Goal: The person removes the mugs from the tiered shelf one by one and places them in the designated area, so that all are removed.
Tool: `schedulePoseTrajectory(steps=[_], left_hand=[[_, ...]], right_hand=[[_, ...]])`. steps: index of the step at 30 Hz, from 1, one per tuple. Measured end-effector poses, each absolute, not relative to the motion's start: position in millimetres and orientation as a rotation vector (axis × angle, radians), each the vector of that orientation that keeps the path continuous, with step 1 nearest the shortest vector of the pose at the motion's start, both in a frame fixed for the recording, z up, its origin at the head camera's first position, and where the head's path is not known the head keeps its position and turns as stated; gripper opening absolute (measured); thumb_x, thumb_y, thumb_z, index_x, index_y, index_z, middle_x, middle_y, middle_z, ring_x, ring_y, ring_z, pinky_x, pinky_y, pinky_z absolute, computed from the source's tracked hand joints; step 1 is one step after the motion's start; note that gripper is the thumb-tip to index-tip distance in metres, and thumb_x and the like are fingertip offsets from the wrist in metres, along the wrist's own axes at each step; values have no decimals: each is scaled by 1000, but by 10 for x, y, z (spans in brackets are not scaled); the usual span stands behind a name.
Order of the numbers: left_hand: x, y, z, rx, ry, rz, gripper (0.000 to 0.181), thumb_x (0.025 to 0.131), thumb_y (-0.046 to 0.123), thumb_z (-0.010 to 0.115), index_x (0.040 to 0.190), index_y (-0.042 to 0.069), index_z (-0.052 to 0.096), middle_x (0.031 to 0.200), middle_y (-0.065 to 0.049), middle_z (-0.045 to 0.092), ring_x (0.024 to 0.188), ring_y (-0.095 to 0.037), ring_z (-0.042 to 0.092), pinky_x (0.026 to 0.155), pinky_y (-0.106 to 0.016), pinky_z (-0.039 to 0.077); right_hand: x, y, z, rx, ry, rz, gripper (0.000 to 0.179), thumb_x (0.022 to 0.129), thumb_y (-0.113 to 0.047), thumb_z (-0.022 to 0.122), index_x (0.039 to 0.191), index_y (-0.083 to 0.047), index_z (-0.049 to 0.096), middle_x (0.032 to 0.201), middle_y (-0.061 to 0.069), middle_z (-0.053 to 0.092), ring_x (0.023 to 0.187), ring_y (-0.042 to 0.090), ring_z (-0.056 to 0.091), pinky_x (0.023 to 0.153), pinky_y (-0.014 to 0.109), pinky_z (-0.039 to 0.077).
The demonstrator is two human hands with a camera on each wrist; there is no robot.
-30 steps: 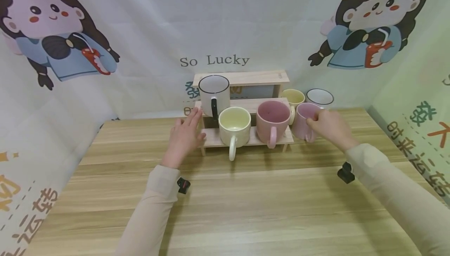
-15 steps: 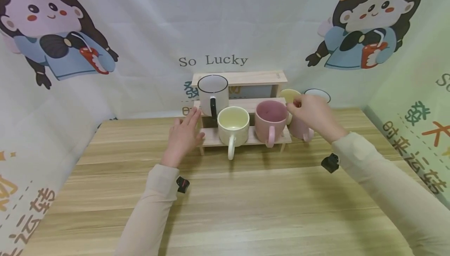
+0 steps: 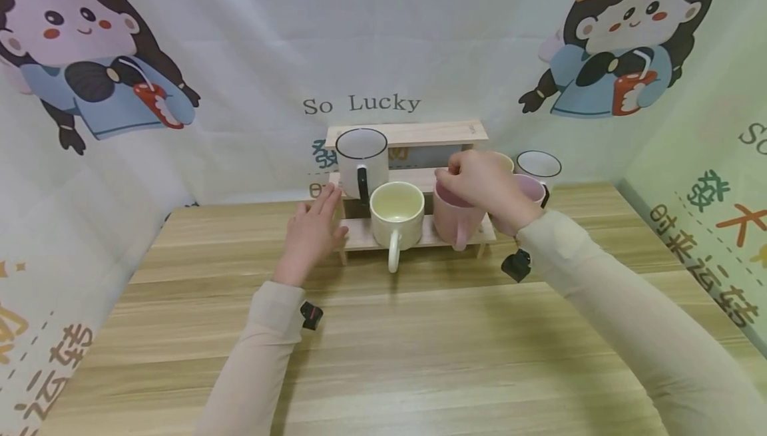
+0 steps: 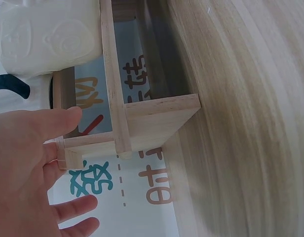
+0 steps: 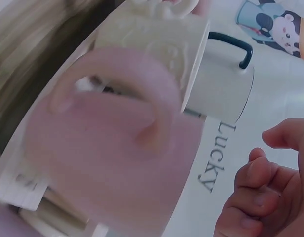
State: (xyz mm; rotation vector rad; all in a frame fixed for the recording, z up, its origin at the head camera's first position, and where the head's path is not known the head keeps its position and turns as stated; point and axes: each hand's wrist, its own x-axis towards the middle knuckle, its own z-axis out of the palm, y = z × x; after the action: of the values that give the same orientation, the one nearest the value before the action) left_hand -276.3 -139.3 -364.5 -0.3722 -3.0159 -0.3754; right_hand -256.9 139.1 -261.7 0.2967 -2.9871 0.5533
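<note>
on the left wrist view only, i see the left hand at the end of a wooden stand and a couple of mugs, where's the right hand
Observer: In the head view, the right hand is over the pink mug on the lower shelf of the wooden stand.
Operator: is it gripping that mug
Observer: No, the right wrist view shows a gap between them, with the backdrop visible in it.
Operator: anything past the right end of the wooden stand
Observer: Yes, the head view shows a lilac mug there, partly hidden by the right hand and forearm.
</note>
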Motion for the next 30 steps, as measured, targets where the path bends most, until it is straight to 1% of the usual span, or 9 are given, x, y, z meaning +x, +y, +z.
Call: schedulePoseTrajectory(steps=[5, 8, 12, 18, 23, 26, 30], left_hand=[[-2765, -1403, -3659, -378, -3006, -392, 77, 92, 33, 61, 154, 17, 18, 162, -4, 11, 121, -41, 38, 91, -53, 44], [-2772, -1409, -3675, -377, -3004, -392, 77, 92, 33, 61, 154, 17, 18, 162, -3, 11, 118, -40, 39, 89, -51, 44], [-2785, -1413, -3696, -372, -3007, -381, 78, 92, 34, 60, 154, 18, 16, 162, -1, 10, 115, -37, 39, 86, -49, 45], [-2816, -1418, -3699, -368, -3004, -385, 79, 92, 35, 60, 154, 19, 15, 162, 0, 9, 114, -36, 39, 86, -47, 45], [-2818, -1418, -3696, -372, -3000, -401, 79, 91, 35, 61, 154, 19, 16, 162, -1, 9, 117, -38, 39, 88, -48, 44], [-2811, -1422, -3705, -372, -2996, -401, 80, 91, 35, 62, 154, 19, 16, 162, -1, 9, 116, -38, 40, 87, -47, 45], [-2806, -1420, -3709, -372, -2994, -396, 80, 91, 35, 62, 154, 18, 17, 162, -1, 10, 114, -38, 41, 87, -47, 45]], right_hand=[[-2581, 1233, -2579, 323, -3012, 576, 36, 95, -37, 49, 70, -10, 52, 63, 3, 46, 63, 20, 46, 54, 28, 34], [-2591, 1156, -2572, 373, -2975, 565, 38, 94, -36, 50, 65, -11, 49, 58, 1, 44, 58, 18, 44, 51, 28, 32], [-2619, 1063, -2563, 423, -2930, 551, 38, 93, -35, 51, 62, -12, 48, 56, -1, 43, 58, 17, 43, 51, 27, 30], [-2717, 956, -2548, 468, -2932, 570, 35, 95, -36, 49, 68, -13, 53, 61, 0, 47, 63, 18, 46, 56, 27, 34], [-2819, 881, -2566, 472, -2958, 512, 36, 95, -38, 49, 68, -13, 51, 59, -1, 45, 60, 16, 45, 53, 26, 33], [-2858, 829, -2581, 466, -2981, 484, 37, 95, -40, 49, 70, -14, 54, 60, -1, 48, 61, 16, 46, 52, 26, 34], [-2873, 753, -2586, 497, -2999, 440, 38, 95, -45, 50, 75, -15, 60, 65, 0, 56, 62, 16, 50, 52, 26, 37]])
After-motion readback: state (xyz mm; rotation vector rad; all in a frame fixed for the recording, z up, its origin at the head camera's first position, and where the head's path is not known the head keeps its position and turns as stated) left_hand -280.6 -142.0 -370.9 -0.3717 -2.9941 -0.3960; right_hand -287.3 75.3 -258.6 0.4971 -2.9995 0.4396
